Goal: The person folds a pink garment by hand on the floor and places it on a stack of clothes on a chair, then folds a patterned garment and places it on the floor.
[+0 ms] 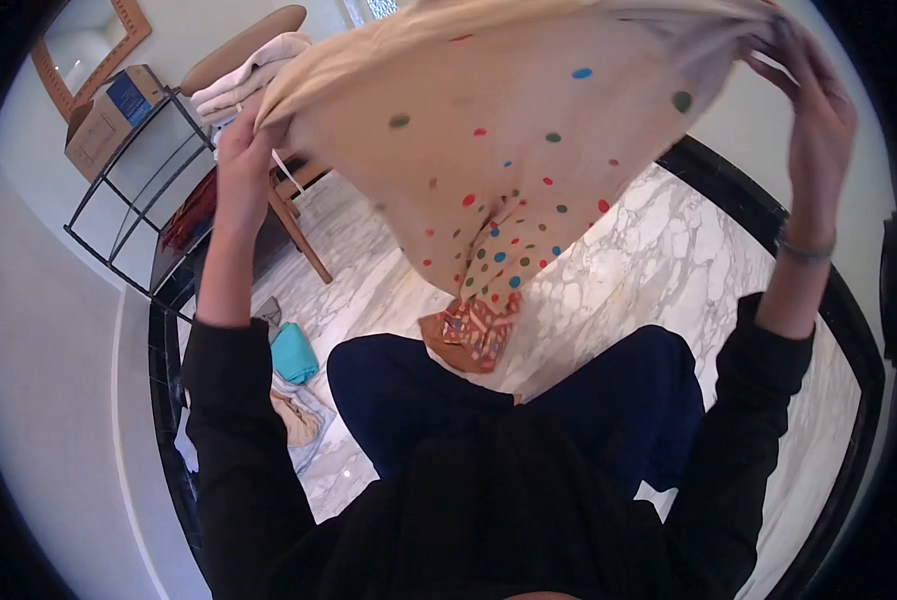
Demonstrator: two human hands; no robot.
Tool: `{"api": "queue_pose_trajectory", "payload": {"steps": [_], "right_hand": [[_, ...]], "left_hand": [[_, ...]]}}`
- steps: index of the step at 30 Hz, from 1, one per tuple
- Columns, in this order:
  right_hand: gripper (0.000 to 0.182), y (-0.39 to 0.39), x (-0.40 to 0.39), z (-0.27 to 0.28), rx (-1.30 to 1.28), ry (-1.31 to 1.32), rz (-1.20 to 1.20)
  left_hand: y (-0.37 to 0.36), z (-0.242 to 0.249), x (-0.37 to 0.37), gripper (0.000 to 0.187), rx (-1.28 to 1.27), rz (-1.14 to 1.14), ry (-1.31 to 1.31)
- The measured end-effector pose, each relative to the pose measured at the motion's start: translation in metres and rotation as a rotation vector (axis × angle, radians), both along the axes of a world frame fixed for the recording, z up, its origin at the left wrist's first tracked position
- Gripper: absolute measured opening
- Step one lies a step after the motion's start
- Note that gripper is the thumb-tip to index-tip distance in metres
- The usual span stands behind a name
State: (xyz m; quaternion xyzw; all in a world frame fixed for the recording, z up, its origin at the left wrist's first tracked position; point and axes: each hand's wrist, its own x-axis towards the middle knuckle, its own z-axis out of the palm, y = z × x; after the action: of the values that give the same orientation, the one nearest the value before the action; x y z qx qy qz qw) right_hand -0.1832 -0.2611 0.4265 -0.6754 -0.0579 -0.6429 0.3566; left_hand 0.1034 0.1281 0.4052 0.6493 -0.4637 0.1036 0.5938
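Nearest to me are my own dark navy trousers [528, 400] and the black long sleeves [238, 440] of my top, with my knees spread as I sit on the white marble floor with grey veining [658, 260]. Just above my lap hangs the lowest corner of a cream cotton cloth dotted with red, blue and green spots [508, 150], and that corner ends in an orange patterned trim [473, 330] dangling close over my legs.

I hold the cloth up high, stretched between both hands. My left hand [243, 150] has its fingers closed tight on the cloth's left edge, the fabric bunched in the fist. My right hand [813, 110] pinches the upper right edge, fingers curled together on the fold, a thin bracelet [803, 250] at the wrist.

On the floor by my left hip lie a small turquoise folded cloth [293, 352] and a beige crumpled garment [296, 420], the two near each other; what sits beneath them I cannot make out well.

Farther off, behind the left hand, stands a black metal wire rack [133, 190] carrying a brown cardboard box [103, 120]. Beside it a wooden stool [293, 215] bears a stack of pale folded towels [243, 80].
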Motion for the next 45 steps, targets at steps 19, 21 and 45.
{"api": "queue_pose_trajectory", "payload": {"steps": [19,21,45], "right_hand": [[0.036,-0.173,0.061,0.014,0.226,0.556,-0.154],[0.037,-0.253,0.062,0.067,0.179,0.371,-0.180],[0.042,-0.177,-0.176,-0.206,0.674,-0.186,-0.172]], "left_hand": [[0.011,-0.065,0.133,0.030,0.919,1.001,-0.712],[0.029,0.012,0.144,0.032,0.651,1.206,-0.585],[0.213,-0.233,0.074,0.022,-0.235,0.719,0.338]]}}
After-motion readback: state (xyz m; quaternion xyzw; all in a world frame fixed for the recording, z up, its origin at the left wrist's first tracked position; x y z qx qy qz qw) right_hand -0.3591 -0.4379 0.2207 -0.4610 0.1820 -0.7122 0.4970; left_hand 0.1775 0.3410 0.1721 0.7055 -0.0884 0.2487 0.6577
